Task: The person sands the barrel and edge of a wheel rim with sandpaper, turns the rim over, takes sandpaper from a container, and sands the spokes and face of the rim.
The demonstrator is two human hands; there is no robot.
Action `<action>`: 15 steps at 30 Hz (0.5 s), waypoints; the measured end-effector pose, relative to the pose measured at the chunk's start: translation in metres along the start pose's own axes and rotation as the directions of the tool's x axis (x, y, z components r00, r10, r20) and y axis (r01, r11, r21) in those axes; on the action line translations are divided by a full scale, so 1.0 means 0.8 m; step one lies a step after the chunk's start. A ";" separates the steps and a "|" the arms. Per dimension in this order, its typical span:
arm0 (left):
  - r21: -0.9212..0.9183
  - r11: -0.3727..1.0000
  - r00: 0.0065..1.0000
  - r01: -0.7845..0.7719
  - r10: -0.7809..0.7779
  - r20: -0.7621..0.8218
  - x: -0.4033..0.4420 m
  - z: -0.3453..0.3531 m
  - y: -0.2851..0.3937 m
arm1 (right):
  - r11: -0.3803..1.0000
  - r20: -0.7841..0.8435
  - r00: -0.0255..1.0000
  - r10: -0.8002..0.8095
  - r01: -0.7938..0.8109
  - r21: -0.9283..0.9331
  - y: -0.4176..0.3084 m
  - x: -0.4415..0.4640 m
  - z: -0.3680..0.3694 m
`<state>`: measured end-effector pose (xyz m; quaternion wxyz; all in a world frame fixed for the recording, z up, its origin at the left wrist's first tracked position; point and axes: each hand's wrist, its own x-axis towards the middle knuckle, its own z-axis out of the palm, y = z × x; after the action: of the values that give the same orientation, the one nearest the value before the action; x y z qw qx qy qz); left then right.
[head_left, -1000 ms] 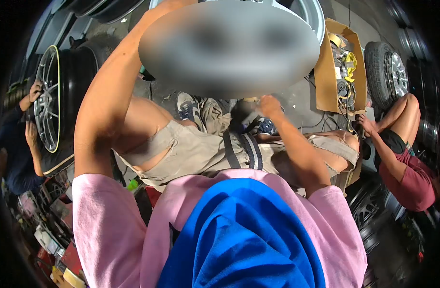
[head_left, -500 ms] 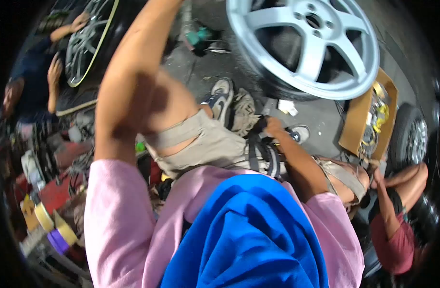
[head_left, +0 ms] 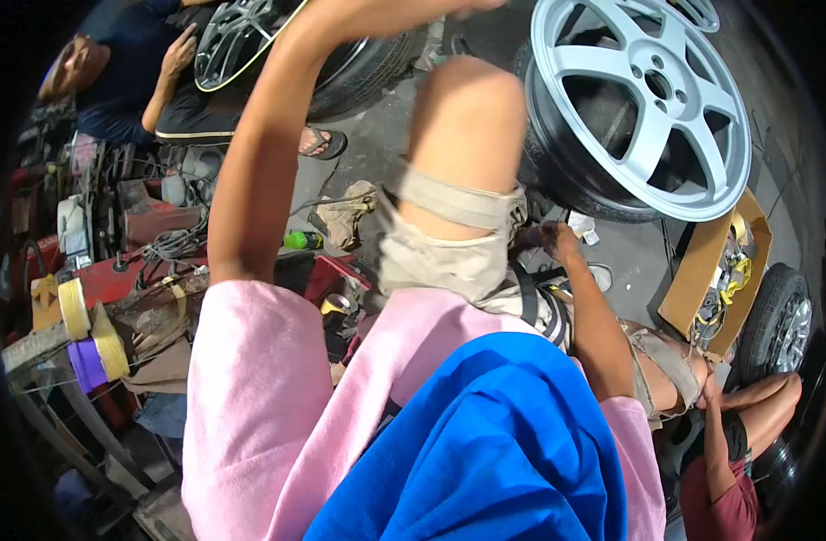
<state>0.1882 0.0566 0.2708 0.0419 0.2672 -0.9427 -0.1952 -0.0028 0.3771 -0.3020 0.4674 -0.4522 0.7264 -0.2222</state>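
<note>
A pale blue-grey five-spoke wheel rim (head_left: 596, 63) lies tilted over a dark tyre (head_left: 532, 135) at the upper right. My left arm reaches up across the view, and my left hand (head_left: 478, 5) is mostly cut off by the top edge, left of the rim; its fingers are too hidden to read. Below the rim, near my raised knee, my right hand (head_left: 562, 242) is closed round a small dark thing (head_left: 534, 236) that is too blurred to name.
A cardboard box (head_left: 686, 302) of tape and cables and another tyre (head_left: 762, 316) are at the right. Tape rolls (head_left: 73, 309) and red toolboxes (head_left: 165, 216) fill the left. One person (head_left: 115, 68) handles a wheel at upper left; another (head_left: 728, 482) crouches lower right.
The view has swung left, so the rim and box now appear farther right. My left arm has moved away from the rim. My knee shows higher, and my right hand stays low.
</note>
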 end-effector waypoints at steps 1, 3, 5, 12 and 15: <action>-0.165 0.981 0.990 -0.098 0.080 -0.117 -0.027 0.037 -0.066 | 0.992 -0.004 1.000 0.001 -0.001 0.128 0.026 0.003 0.007; -0.061 0.989 0.990 0.132 -0.129 0.056 -0.088 0.067 -0.133 | 0.980 0.015 1.000 0.011 -0.014 0.201 0.050 -0.003 -0.003; 0.008 0.931 0.927 0.365 -0.364 0.090 -0.158 0.132 -0.198 | 0.968 -0.081 0.984 -0.157 0.137 -0.208 0.058 -0.019 -0.019; 0.108 0.784 0.603 0.612 -0.550 0.579 -0.401 0.379 -0.298 | 0.900 -0.235 0.966 0.105 -0.193 -0.392 0.005 -0.085 -0.064; 0.173 0.438 0.200 0.882 -0.681 0.704 -0.458 0.383 -0.237 | 0.878 -0.235 0.963 0.135 -0.226 -0.421 -0.003 -0.096 -0.063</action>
<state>0.5369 0.2052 -0.0763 -0.3812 0.6090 -0.5709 -0.3974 -0.0341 0.4373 -0.2400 0.2957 -0.4525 0.8399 -0.0498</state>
